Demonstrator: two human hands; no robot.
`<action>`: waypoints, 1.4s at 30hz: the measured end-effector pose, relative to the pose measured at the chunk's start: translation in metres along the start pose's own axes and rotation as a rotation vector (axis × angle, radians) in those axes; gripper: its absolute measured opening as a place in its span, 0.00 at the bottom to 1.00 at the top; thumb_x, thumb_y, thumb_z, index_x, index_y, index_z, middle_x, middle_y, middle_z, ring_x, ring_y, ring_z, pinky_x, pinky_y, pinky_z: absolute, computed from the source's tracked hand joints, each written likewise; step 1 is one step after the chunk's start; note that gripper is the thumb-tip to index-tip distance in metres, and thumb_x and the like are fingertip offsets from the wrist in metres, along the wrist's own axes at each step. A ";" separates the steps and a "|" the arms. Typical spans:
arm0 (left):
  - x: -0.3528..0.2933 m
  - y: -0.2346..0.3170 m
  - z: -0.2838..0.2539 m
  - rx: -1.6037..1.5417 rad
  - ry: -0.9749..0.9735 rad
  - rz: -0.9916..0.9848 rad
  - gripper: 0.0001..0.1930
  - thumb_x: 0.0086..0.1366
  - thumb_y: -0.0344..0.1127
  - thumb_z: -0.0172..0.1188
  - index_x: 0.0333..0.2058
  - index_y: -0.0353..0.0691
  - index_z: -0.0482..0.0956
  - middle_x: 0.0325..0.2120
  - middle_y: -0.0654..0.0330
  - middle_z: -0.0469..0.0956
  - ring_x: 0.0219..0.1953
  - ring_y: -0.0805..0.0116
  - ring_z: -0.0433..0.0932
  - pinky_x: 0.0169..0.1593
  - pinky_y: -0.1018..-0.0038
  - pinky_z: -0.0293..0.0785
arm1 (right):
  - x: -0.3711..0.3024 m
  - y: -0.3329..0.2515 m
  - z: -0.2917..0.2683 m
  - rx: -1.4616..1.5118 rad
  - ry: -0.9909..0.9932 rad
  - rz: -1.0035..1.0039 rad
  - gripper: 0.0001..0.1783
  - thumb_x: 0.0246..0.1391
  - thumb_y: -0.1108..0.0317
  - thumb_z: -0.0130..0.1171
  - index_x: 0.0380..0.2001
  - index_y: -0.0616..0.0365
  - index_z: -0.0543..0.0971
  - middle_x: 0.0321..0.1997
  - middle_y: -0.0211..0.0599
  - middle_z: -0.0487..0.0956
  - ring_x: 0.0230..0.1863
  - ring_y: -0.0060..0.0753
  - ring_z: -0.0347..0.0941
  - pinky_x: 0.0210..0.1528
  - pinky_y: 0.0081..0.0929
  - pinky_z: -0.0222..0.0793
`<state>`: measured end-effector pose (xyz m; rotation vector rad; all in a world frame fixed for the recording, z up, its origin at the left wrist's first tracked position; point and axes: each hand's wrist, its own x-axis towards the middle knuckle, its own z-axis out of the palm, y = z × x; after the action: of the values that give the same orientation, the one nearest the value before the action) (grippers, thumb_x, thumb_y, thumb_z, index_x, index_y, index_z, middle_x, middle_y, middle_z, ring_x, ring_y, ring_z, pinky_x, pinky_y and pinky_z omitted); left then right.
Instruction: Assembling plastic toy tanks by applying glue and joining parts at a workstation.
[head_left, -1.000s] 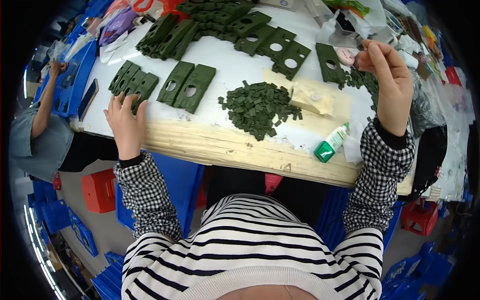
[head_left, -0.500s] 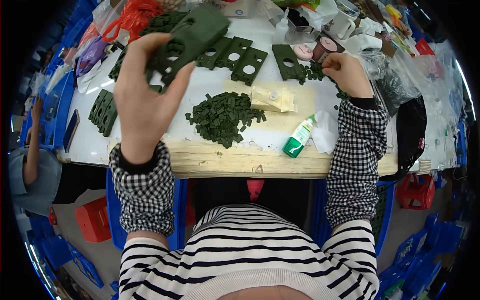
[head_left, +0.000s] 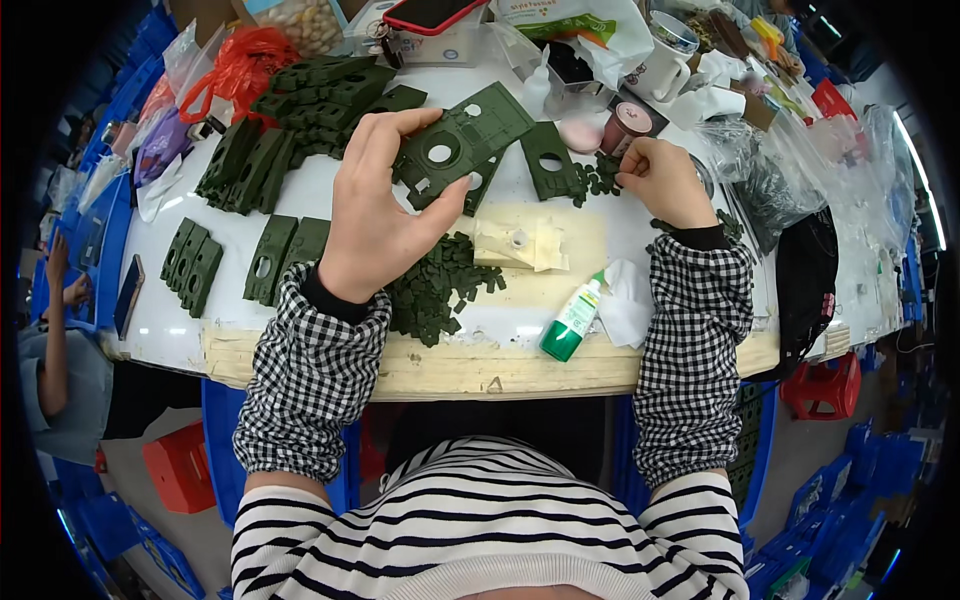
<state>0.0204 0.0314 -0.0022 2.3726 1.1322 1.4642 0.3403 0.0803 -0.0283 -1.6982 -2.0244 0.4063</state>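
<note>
My left hand (head_left: 385, 215) grips a dark green plastic model tank hull (head_left: 480, 128) by its edges, thumb on the near side and fingers on the far side. The hull has a round hole and is raised over other green plates. My right hand (head_left: 668, 182) is closed, fingertips pinched together at a small cluster of tiny green parts (head_left: 598, 178); whatever is between them is hidden. Below my left hand lies a heap of small flat green pieces (head_left: 435, 290). Next to the cluster rests another green hull plate (head_left: 548, 162).
A block wrapped in cream tape (head_left: 518, 243) sits mid-table, near a green-and-white glue bottle (head_left: 572, 322) and a white tissue (head_left: 625, 300). Stacked green hulls (head_left: 325, 95) stand at the far left, with more plates (head_left: 270, 260) nearer. Behind are a mug (head_left: 660, 72) and a phone (head_left: 435, 12).
My left hand has moved right with the hull, which now lies flatter, its upper face showing. My right hand stays pinched at the tiny parts. The whole view has shifted slightly.
</note>
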 end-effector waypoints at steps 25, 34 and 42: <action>-0.009 0.010 0.005 -0.076 -0.040 -0.089 0.28 0.46 0.24 0.69 0.49 0.32 0.75 0.42 0.51 0.73 0.43 0.59 0.75 0.48 0.71 0.72 | -0.023 -0.081 -0.009 1.010 0.045 -0.043 0.12 0.56 0.77 0.62 0.43 0.68 0.80 0.36 0.36 0.82 0.37 0.20 0.78 0.42 0.16 0.74; -0.013 0.011 0.005 -0.095 -0.090 -0.094 0.29 0.45 0.23 0.69 0.50 0.33 0.75 0.43 0.51 0.73 0.44 0.59 0.75 0.47 0.71 0.73 | -0.030 -0.091 -0.010 1.006 -0.017 -0.022 0.10 0.56 0.75 0.63 0.41 0.68 0.80 0.35 0.35 0.82 0.35 0.19 0.77 0.38 0.16 0.73; -0.012 0.015 0.008 -0.144 -0.161 -0.053 0.30 0.46 0.23 0.70 0.51 0.34 0.75 0.43 0.52 0.73 0.43 0.59 0.75 0.45 0.70 0.74 | -0.036 -0.098 -0.007 0.835 0.026 -0.160 0.08 0.52 0.73 0.66 0.35 0.65 0.82 0.38 0.36 0.81 0.37 0.23 0.76 0.41 0.19 0.71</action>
<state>0.0314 0.0151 -0.0081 2.2959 1.0075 1.2665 0.2660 0.0252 0.0216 -1.0079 -1.5994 0.9917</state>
